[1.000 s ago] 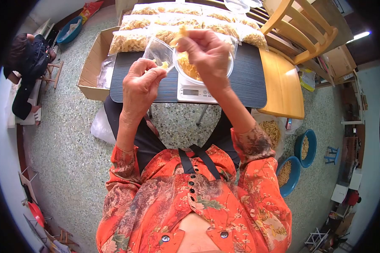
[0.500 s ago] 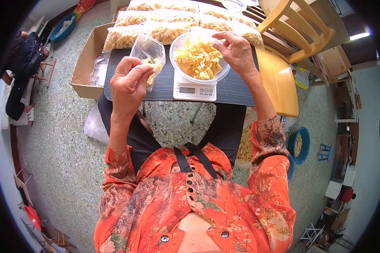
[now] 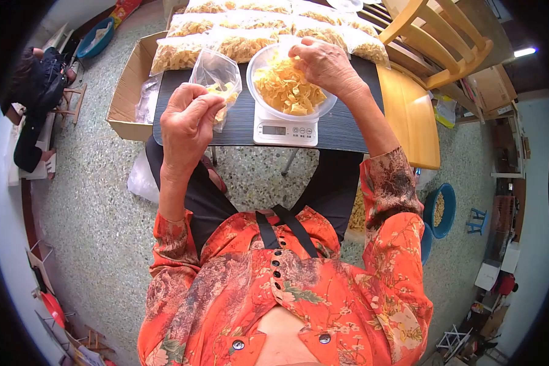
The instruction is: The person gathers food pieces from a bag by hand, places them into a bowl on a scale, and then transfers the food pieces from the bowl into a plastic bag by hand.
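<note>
My left hand (image 3: 190, 122) is closed, thumb and fingers pinching the edge of a clear plastic bag (image 3: 211, 68) with a few yellow chips low inside. A clear plastic bowl (image 3: 252, 79) heaped with thin, crinkled yellow chips (image 3: 290, 91) rests on a white digital scale (image 3: 300, 139); its display is too blurred to read. Over the bowl's far right side, my right hand (image 3: 332, 68) has its fingers bent and drawn together at the top of the heap. What is between those fingertips is hidden.
Filled clear bags (image 3: 244, 44) line the back of the dark table (image 3: 354, 125). An open cardboard box (image 3: 123, 91) stands left, a wooden chair (image 3: 445, 49) right. Blue tubs (image 3: 448, 222) sit on the floor. Another person (image 3: 33, 104) sits at far left.
My right hand has moved left and inward over the chip bowl, its fingers now closer to the heap. My left hand keeps hold of the bag. The whole view has shifted slightly.
</note>
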`<state>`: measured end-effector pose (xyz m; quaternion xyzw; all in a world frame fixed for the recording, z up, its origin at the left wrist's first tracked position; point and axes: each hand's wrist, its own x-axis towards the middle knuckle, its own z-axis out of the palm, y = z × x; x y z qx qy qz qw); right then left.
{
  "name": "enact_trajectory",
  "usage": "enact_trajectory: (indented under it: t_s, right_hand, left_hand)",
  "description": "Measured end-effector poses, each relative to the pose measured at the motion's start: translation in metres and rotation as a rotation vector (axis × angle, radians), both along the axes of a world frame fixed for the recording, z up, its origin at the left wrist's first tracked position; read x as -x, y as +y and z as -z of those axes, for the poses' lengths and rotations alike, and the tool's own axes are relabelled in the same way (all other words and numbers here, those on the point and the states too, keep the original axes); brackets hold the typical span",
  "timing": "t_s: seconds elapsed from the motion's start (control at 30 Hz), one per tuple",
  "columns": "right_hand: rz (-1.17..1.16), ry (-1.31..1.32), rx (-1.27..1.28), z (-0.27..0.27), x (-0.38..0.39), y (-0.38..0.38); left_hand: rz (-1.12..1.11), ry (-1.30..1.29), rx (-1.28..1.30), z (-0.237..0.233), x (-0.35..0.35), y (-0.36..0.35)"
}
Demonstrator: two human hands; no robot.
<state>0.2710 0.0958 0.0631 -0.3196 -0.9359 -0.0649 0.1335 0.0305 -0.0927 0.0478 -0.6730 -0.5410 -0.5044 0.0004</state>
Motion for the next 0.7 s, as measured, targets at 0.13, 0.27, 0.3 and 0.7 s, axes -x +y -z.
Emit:
enact_trajectory:
  t_s: [0.13,0.27,0.3,0.7]
  right_hand:
    - [-0.047,0.12,-0.014,0.005,-0.002,0.001]
    - [-0.088,0.289,-0.092,0.006,-0.01,-0.006]
    - [-0.089,0.289,-0.095,0.004,-0.012,-0.009]
    - [-0.155,0.366,0.156,-0.011,-0.011,-0.014]
  left_hand:
    - [-0.01,0.019,-0.007,0.0,0.0,0.001]
    - [-0.009,0.025,-0.009,0.0,-0.001,0.002]
    - [-0.01,0.023,-0.007,0.0,-0.001,0.002]
    - [0.0,0.042,-0.008,-0.002,-0.008,0.002]
